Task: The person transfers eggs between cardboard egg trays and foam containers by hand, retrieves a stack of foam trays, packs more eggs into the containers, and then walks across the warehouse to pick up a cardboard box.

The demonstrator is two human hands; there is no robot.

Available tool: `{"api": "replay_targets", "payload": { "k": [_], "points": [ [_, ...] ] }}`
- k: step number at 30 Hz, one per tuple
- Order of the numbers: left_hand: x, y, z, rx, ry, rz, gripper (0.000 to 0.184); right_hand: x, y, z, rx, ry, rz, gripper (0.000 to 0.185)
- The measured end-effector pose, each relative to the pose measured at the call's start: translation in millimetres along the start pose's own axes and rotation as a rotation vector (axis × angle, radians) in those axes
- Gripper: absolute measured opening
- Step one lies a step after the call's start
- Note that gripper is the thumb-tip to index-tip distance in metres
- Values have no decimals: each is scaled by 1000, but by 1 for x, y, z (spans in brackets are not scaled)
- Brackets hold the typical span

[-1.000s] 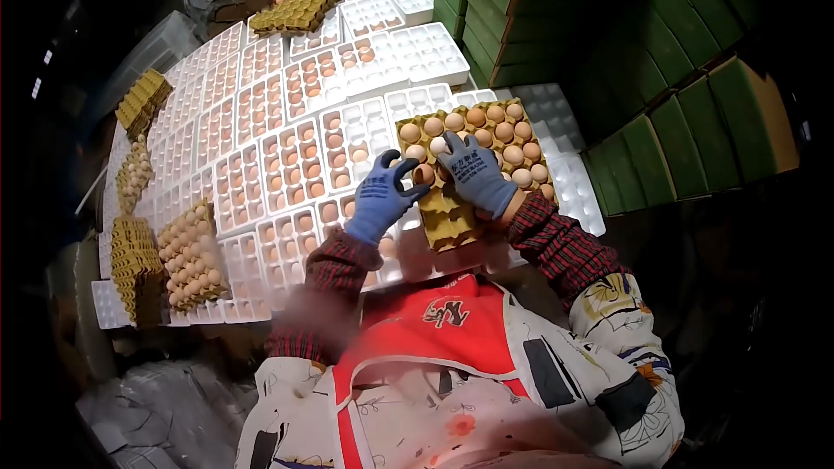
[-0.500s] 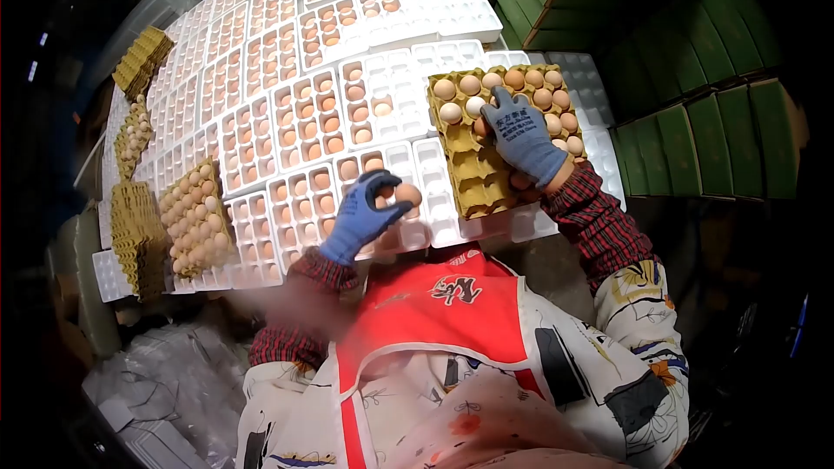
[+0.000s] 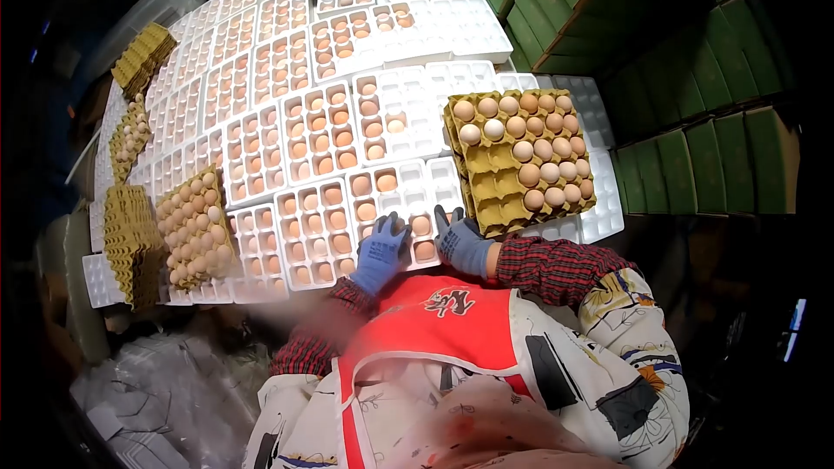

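Eggs (image 3: 421, 226) noted in the head view, the only one to hand: two are seated one before the other in the near end of a white tray (image 3: 415, 176), in the gap between the gloved hands; others are held in cells farther up that tray and across its neighbours on the left. A brown pulp tray (image 3: 495, 184) is set down just beyond the right hand, its two far rows filled and its near rows filled on the right side. For good handling at these cells, a light pinch round the egg's middle is judged best, with each shell lowered until borne by the cell floor before the fingers are slackened; neighbouring shells should be cleared by the knuckles, and the tray's thin rim should not be leaned on. Pose: the left hand (image 3: 380, 257) is laid over the tray's left side, back upward, fingers curled forward and down; whether anything is gripped beneath cannot be told, the palm being hidden. The right hand (image 3: 465, 247) is placed at the tray's right edge, back upward, fingertips parted, with no egg seen between them. The right forearm, in its plaid sleeve (image 3: 556, 265), is brought in almost sideways, elbow bent outward; the left forearm is angled in from the lower left. Both wrists are kept low, close to the red apron (image 3: 452, 317). Green boxes (image 3: 678, 165) are stacked at right.
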State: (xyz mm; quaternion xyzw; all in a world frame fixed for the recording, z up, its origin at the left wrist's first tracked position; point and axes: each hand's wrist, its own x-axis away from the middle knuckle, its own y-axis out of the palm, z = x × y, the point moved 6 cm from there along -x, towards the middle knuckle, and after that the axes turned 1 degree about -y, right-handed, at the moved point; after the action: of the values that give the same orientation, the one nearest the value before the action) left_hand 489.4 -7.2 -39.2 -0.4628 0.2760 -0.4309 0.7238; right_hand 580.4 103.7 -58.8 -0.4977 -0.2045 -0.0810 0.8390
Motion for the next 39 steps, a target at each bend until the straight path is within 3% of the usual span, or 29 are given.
{"api": "replay_targets", "payload": {
  "k": [1, 2, 4, 5, 6, 8, 10, 12, 14, 16, 18, 20, 22, 24, 25, 27, 28, 30, 31, 32, 34, 35, 36, 38, 39],
  "points": [
    [-5, -3, -7, 112, -34, 44, 35, -11, 9, -1, -114, -141, -140, 40],
    [-9, -8, -11, 225, -69, 83, 34, 0, -33, 27, -374, 25, -121, 37],
    [-27, -25, -21, 466, -67, 286, 34, -12, -60, 56, -561, 61, -84, 36],
    [-36, -30, -28, 479, -61, 347, 34, -32, -40, 59, -726, 274, 227, 40],
    [-49, -33, -30, 507, -36, 404, 35, -29, -57, 69, -695, 376, 367, 45],
    [-70, -14, -40, 370, 6, 399, 40, -41, -26, 51, -518, 564, 386, 53],
    [-75, 13, -40, -79, 43, 259, 48, -35, -32, 36, -614, 514, 387, 55],
    [-78, 24, -46, -47, 51, 240, 54, 2, -89, 57, -803, 293, 626, 50],
    [-97, -1, -31, 328, 41, 351, 54, 38, -120, 107, -829, 256, 770, 46],
    [-129, -54, 17, 518, 139, 413, 52, 62, -108, 177, -816, 488, 846, 44],
    [-161, -84, 58, 492, 208, 305, 51, 55, -64, 233, -768, 542, 743, 37],
    [-188, -80, 78, 215, 209, 224, 44, 35, -40, 249, -685, 351, 538, 34],
    [-203, -76, 90, 19, 180, 145, 36, 33, -35, 253, -645, 318, 590, 30],
    [-208, -69, 87, 46, 187, 151, 32, 26, -27, 260, -797, 277, 548, 26],
    [-206, -69, 84, 120, 202, 178, 35, 28, -21, 264, -997, 261, 618, 24],
    [-205, -73, 74, 376, 126, 171, 43, 69, -31, 271, -1826, 360, 757, 30],
    [-206, -69, 60, 773, 57, 173, 39, 92, -31, 270, -2234, 435, 806, 32],
    [-214, -82, 47, 1417, -146, 98, 34, 127, -37, 271, -2601, 388, 846, 29],
    [-213, -89, 53, 1764, -237, -3, 29, 132, -26, 266, -2605, 330, 694, 29],
    [-226, -93, 51, 1260, 144, 115, 34, 135, -14, 258, -2601, 274, 539, 29],
    [-249, -74, 54, 832, -193, -233, 39, 131, -5, 233, -1815, 213, 224, 30],
    [-257, -85, 69, 212, 48, 0, 52, 137, -14, 224, -1329, 158, 279, 30],
    [-253, -91, 86, -26, -7, -11, 56, 143, -22, 209, -842, 102, 325, 31],
    [-262, -72, 84, -218, -84, -175, 59, 147, -25, 195, -623, 127, 498, 31],
    [-261, -73, 84, -240, -91, -185, 57, 144, -18, 191, -592, 162, 382, 27]
  ]
}}
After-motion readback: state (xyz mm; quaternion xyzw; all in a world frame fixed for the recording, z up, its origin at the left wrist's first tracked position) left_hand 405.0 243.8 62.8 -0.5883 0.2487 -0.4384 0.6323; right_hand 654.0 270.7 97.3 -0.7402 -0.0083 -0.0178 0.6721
